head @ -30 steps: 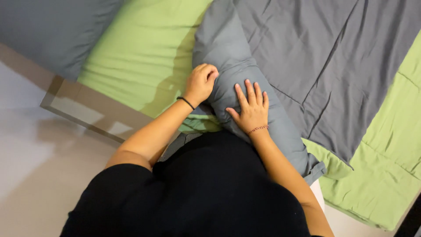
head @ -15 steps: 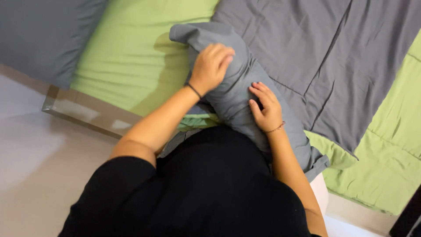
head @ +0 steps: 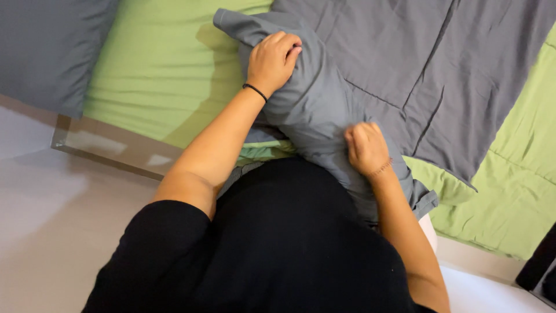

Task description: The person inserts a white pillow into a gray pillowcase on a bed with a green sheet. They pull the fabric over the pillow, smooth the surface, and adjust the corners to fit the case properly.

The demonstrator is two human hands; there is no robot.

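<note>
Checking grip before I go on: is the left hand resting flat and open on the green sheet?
No: the left hand is closed on the grey pillow, not flat on the green sheet.

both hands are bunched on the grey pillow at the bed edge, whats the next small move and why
Probably lift and shake it. The left hand grips the grey pillow near its top corner, and the right hand pinches the fabric lower down. The case looks rumpled and bunched, and the pillow lies askew across the green sheet.

No packages, labels, signs or screens show anywhere in this view.
</note>
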